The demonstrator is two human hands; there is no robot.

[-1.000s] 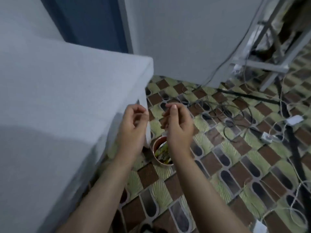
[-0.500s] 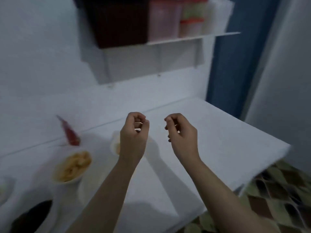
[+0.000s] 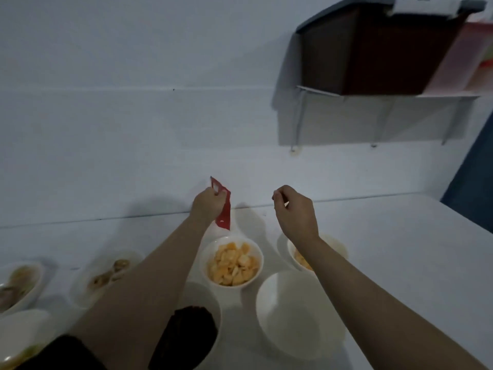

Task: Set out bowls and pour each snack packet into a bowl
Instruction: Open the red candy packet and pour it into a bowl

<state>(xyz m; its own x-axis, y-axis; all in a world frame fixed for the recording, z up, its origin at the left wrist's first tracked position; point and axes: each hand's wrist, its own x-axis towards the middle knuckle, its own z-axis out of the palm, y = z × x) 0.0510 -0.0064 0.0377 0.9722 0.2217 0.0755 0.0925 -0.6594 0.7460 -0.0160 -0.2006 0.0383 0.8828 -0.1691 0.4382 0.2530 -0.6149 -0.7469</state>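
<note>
left hand [image 3: 207, 204] now on red packet [image 3: 224, 209]

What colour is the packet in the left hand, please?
Red, seen in the head view: packet, left hand.

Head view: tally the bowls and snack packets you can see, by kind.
White bowls: 7
Red packet: 1
Total: 8
Dark shape at the bottom-left edge: cannot tell, not counted.

7 bowls [image 3: 233, 260], 1 red packet [image 3: 224, 212] — 2 hands [image 3: 296, 212]
</note>
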